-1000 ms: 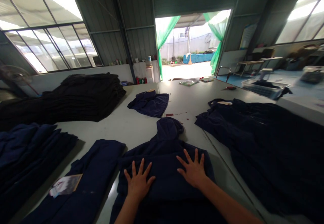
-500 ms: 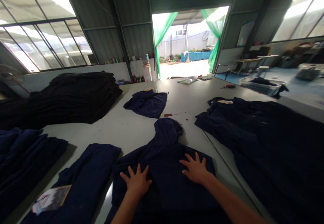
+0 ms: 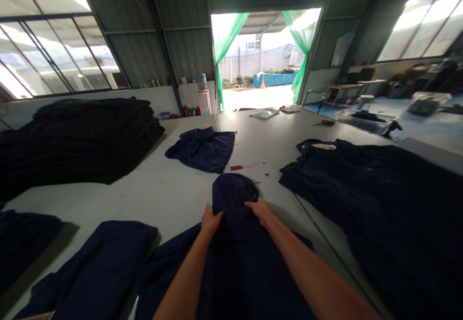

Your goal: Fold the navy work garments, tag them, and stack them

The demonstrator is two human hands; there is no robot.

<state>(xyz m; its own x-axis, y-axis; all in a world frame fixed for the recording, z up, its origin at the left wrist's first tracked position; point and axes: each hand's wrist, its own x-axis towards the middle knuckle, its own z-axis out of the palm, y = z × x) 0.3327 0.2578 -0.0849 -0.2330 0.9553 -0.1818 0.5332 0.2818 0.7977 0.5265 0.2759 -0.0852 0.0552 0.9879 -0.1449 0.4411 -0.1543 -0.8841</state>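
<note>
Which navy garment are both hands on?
The front-center garment: left hand and right hand touch opposite sides of its hood. The other navy garments lie untouched.

Piled garments (image 3: 87, 139) and ribbed walls (image 3: 188, 52) show a clothing workshop.

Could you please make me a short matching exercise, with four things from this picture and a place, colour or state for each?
Things:
1. Hood
2. Tall pile of clothes
3. Curtains
4. Basket

Places, colours, states:
A. Green
B. Has dark cloth in it
C. Between the left hand and the right hand
D. Black

Right pairs: 1-C, 2-D, 3-A, 4-B.
</note>
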